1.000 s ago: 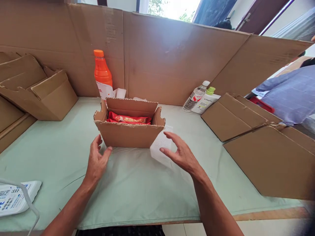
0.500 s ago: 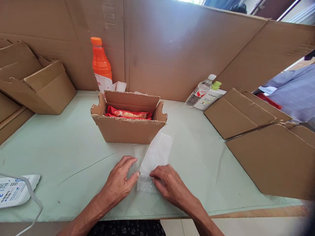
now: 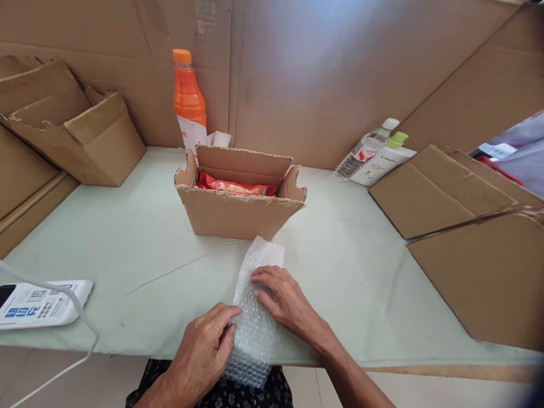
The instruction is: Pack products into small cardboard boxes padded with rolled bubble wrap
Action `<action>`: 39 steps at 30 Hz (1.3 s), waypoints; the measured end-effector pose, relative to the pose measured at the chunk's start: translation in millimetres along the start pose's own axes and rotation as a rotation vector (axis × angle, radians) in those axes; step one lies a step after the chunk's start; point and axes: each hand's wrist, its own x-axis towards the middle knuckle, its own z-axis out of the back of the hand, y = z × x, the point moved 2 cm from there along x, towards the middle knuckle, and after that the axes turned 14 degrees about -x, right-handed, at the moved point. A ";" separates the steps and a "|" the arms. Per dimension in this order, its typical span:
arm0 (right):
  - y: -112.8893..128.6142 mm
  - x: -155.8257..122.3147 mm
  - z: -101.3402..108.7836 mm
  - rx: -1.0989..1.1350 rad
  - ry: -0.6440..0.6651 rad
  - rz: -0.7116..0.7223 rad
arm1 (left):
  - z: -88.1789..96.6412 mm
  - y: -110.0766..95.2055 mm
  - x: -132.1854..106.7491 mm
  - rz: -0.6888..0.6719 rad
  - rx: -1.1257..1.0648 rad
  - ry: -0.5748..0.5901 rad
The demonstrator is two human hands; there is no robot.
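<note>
A strip of bubble wrap (image 3: 255, 334) lies on the table in front of me, its near end hanging past the table's front edge. The fingers of my left hand (image 3: 208, 343) are closed at its left edge. On its upper right part rests my right hand (image 3: 284, 297), fingers stretched out and thumb apart, pressing on the sheet. Just beyond the strip's far end stands an open cardboard box (image 3: 233, 215). Inside that box lie red printed packages (image 3: 238, 187), partly hidden by the front wall.
Cardboard boxes stand at the left (image 3: 102, 141) and right (image 3: 480, 277). An orange bottle (image 3: 189, 96) is behind the open box. A clear bottle (image 3: 363, 150) and a white tube (image 3: 380, 164) lean at the back. A white cable (image 3: 80, 309) crosses a white packet (image 3: 46, 311).
The bubble wrap has been drawn toward me, so its near end now passes the table edge. My left hand has come nearer and closed at its edge; my right hand lies further up it.
</note>
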 end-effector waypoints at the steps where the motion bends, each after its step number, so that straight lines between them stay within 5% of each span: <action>1: -1.4 2.4 -2.5 -0.020 -0.019 -0.019 | -0.9 -0.3 -2.8 -0.003 -0.016 -0.007; 7: 11.3 4.6 -15.2 0.032 0.055 0.147 | -4.6 -0.4 -17.8 0.100 -0.239 0.059; 13: -2.9 -15.4 2.1 -0.035 0.025 0.109 | 5.1 5.3 -25.6 0.335 -0.534 0.181; 18: -9.3 -47.1 1.1 -0.213 0.025 0.120 | 13.5 0.8 -18.6 0.084 -0.393 0.061; 23: 5.8 -55.4 -17.7 -0.303 -0.113 0.154 | 11.5 -1.4 -8.7 -0.126 -0.271 -0.092; 33: 13.3 -54.2 -17.0 -0.178 -0.048 0.189 | 20.4 14.0 -0.5 0.086 -0.355 -0.294; 39: 16.6 -49.8 -15.9 0.019 0.008 0.190 | 19.2 20.7 0.2 0.198 -0.440 -0.298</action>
